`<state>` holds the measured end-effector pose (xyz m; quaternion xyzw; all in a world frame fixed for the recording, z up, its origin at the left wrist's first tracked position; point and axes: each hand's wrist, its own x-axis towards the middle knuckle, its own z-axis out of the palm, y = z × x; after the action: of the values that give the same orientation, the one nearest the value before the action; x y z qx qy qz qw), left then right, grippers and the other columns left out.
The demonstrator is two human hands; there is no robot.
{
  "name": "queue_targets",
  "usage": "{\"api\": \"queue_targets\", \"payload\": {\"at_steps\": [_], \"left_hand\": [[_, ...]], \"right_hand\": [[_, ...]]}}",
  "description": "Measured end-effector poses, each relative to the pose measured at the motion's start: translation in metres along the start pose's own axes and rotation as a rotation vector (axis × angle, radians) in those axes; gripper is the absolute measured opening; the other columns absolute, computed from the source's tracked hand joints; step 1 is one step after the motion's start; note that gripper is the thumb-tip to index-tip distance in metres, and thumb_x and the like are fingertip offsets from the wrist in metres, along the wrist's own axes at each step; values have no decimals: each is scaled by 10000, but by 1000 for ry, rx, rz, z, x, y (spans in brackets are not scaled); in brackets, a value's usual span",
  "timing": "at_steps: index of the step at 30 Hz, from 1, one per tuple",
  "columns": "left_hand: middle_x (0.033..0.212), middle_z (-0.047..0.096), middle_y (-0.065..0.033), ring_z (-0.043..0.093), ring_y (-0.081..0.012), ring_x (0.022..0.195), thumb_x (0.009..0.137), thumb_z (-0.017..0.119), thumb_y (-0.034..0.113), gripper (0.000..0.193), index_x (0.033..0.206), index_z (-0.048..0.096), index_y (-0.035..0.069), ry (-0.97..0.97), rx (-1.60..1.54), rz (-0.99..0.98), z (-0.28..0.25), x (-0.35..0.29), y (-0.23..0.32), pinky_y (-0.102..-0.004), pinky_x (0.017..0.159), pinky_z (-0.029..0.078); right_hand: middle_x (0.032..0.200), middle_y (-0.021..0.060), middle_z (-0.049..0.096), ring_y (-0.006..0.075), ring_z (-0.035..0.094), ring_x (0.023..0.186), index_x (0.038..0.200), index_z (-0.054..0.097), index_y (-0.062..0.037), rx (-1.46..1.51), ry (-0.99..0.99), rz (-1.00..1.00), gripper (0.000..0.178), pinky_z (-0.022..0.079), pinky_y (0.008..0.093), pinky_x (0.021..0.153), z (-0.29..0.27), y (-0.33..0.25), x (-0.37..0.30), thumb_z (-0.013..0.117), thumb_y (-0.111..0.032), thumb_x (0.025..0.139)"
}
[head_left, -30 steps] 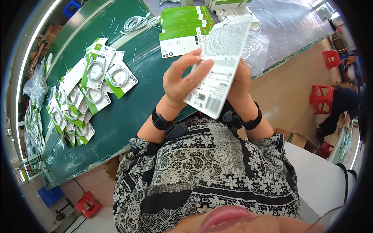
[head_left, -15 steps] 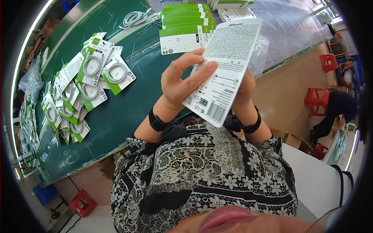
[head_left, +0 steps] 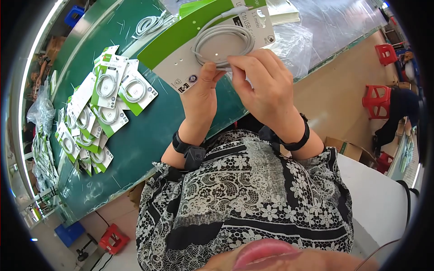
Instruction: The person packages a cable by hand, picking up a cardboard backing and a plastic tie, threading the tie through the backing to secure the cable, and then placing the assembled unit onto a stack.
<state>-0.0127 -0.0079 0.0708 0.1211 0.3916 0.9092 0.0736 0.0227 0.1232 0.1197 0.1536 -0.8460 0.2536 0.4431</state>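
A green and white cable card (head_left: pixel 165 56) is tilted above the bench with its printed front showing. Against that front lies a coiled grey-white cable (head_left: pixel 202 37), one straight end pointing to the card's upper edge. My left hand (head_left: pixel 200 97) grips the card's lower edge, thumb in front by the coil and the other fingers mostly hidden behind. Over the coil's lower right part, my right hand (head_left: pixel 266 86) is closed in a pinch at the cable. Its fingertips partly hide what they press on.
Several carded cables (head_left: pixel 107 86) lie in a pile on the green bench (head_left: pixel 149 122) to my left. Farther back are a loose cable coil (head_left: pixel 149 26), stacked cards (head_left: pixel 285 13) and clear plastic bags (head_left: pixel 294 47). Red stools (head_left: pixel 376 101) and a seated person (head_left: pixel 398 108) are at the right.
The card has been turned from its printed back to its front, so the coiled cable now shows. It has moved up and left. My right hand has come round to the front.
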Motion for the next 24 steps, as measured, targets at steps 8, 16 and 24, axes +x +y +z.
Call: {"api": "queue_targets", "payload": {"at_steps": [8, 16, 24], "left_hand": [[1191, 572, -54, 597, -183, 1040, 910, 612, 115, 396, 1277, 467, 84, 9, -56, -42, -3, 2, -3, -315, 835, 528], [1197, 567, -62, 592, -179, 1044, 894, 617, 65, 416, 1279, 461, 77, 18, -7, -1, -2, 1, -3, -319, 848, 526], [1200, 561, -80, 594, -197, 1038, 852, 635, -16, 444, 1262, 471, 37, 19, 105, 138, -4, 4, -9, -323, 834, 534]], "right_hand": [[718, 51, 573, 234, 566, 630, 863, 648, -60, -38, -36, 25, 234, 466, 332, 545, 0, 0, 3, 692, 46, 660], [715, 47, 578, 229, 566, 627, 858, 653, -60, -29, -41, 33, 227, 464, 331, 543, 0, -1, 3, 693, 41, 659], [718, 48, 585, 228, 566, 627, 844, 657, -57, -42, -56, 42, 216, 463, 328, 543, -1, -2, 3, 690, 46, 657]]}}
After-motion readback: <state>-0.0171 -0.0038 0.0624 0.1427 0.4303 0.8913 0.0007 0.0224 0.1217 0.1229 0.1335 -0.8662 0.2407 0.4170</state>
